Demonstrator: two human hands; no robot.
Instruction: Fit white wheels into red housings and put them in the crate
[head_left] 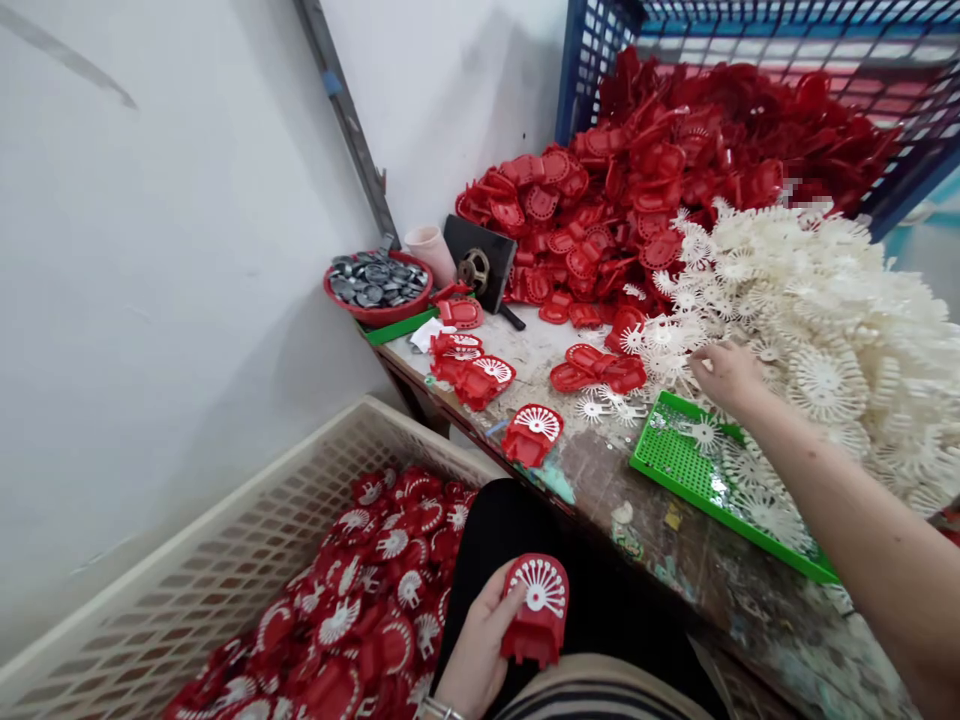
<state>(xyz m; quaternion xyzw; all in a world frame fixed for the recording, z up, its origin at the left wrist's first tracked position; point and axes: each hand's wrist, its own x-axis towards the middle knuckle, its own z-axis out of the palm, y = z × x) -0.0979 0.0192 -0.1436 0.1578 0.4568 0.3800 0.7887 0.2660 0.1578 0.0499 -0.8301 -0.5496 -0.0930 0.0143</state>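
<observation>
In my left hand [480, 640], above my lap, is a red plastic piece [534, 632] with a white fan-shaped insert on its face; my thumb presses near the insert. My right hand [729, 376] reaches to the near edge of a heap of white spoked plastic pieces [832, 380]. Its fingers are curled together among them, and what they pinch is not clear. Just below that hand lies a green perforated tray [675, 462] holding small metal bits and some white pieces. A red piece with a white insert [533, 434] rests at the table edge.
Red plastic parts [645, 190] spill from a blue crate [574, 80] at the back. A red bowl [341, 310] of grey discs, a pink cup [430, 250] and a dark metal device [480, 262] stand at left. A cream crate [225, 540] holds red-and-white pieces.
</observation>
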